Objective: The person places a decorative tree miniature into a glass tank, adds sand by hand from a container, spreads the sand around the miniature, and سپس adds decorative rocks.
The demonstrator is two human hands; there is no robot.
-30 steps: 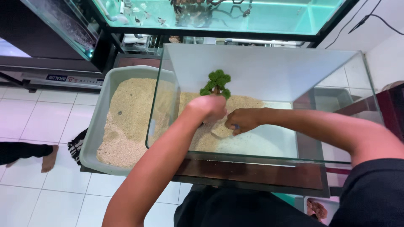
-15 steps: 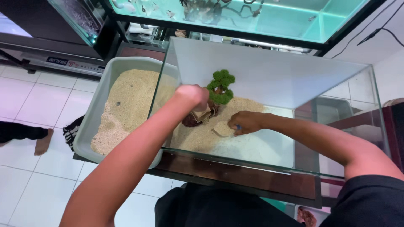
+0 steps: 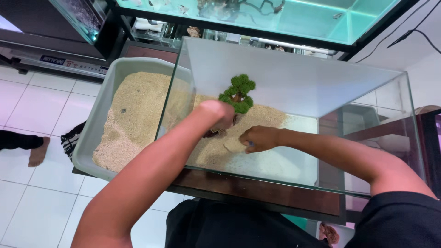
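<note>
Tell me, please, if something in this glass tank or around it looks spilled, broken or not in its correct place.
Nothing looks spilled or broken. The sand covers only the left part of the glass tank; the right part of the floor is bare. The small green tree stands upright near the left hand. The right hand rests on the sand.

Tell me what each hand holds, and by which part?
The left hand grips the small tree at its base, in the sand. What the right hand holds cannot be told; it rests on the sand.

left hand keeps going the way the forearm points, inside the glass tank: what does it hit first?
Likely the small green tree: the left hand sits at its base, forearm aimed up toward it. Behind that, the tank's rear glass. Depth is unclear.
</note>
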